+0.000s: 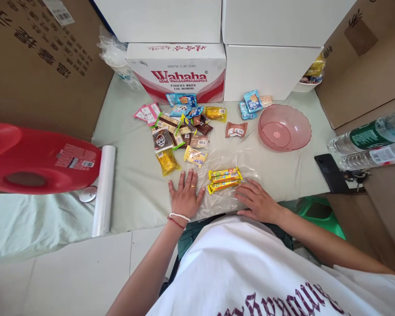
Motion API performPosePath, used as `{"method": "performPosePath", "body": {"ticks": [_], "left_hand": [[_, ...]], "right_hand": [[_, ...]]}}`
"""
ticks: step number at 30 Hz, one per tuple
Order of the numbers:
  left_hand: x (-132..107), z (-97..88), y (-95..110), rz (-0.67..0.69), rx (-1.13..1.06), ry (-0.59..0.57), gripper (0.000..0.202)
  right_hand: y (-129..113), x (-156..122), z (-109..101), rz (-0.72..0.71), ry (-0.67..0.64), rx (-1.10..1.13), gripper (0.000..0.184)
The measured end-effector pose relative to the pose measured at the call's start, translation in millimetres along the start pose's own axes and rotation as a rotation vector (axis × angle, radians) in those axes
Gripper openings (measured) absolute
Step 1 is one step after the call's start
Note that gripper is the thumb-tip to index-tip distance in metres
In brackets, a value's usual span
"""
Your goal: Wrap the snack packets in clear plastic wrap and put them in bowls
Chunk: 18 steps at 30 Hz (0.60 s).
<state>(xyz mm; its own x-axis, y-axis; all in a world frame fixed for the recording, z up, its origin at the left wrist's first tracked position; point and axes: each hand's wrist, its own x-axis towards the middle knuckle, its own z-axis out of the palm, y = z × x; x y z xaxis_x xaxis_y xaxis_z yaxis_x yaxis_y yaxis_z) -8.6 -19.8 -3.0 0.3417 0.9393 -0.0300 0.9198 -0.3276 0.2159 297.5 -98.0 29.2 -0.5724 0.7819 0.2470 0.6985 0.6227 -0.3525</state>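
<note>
A sheet of clear plastic (200,206) lies flat on the cloth-covered table in front of me. On it rest several yellow-wrapped snack bars (224,179), side by side. My left hand (184,193) is flat with its fingers spread, at the sheet's left edge, just below a pale yellow snack packet (195,156). My right hand (257,201) lies on the sheet's right side, fingers stretched toward the bars. Neither hand holds anything. Beyond them is a loose pile of wrapped snacks, with a brown packet (236,130) apart on the right.
A pink bowl (285,128) stands right of the snacks. Blue packets (253,102) lie near a white box (256,72). At left are a plastic roll (104,191) and a red jug (42,158); at right, a phone (331,172) and water bottles (365,136). A Wahaha carton (181,77) stands behind.
</note>
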Motion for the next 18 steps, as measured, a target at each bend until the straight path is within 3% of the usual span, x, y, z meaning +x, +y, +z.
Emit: {"method": "performPosePath", "body": {"ticks": [3, 8, 13, 18], "left_hand": [[0, -0.4, 0, -0.001, -0.019, 0.001, 0.069], [2, -0.1, -2, 0.0, -0.03, -0.001, 0.068], [2, 0.0, -2, 0.002, -0.037, 0.003, 0.068], [1, -1.4, 0, -0.009, -0.06, 0.002, 0.068]], "right_hand": [[0, -15, 8, 0.06, 0.067, -0.05, 0.021], [10, 11, -7, 0.035, 0.114, 0.043, 0.02], [15, 34, -34, 0.03, -0.053, 0.16, 0.021], [5, 10, -20, -0.033, -0.247, 0.112, 0.035]]}}
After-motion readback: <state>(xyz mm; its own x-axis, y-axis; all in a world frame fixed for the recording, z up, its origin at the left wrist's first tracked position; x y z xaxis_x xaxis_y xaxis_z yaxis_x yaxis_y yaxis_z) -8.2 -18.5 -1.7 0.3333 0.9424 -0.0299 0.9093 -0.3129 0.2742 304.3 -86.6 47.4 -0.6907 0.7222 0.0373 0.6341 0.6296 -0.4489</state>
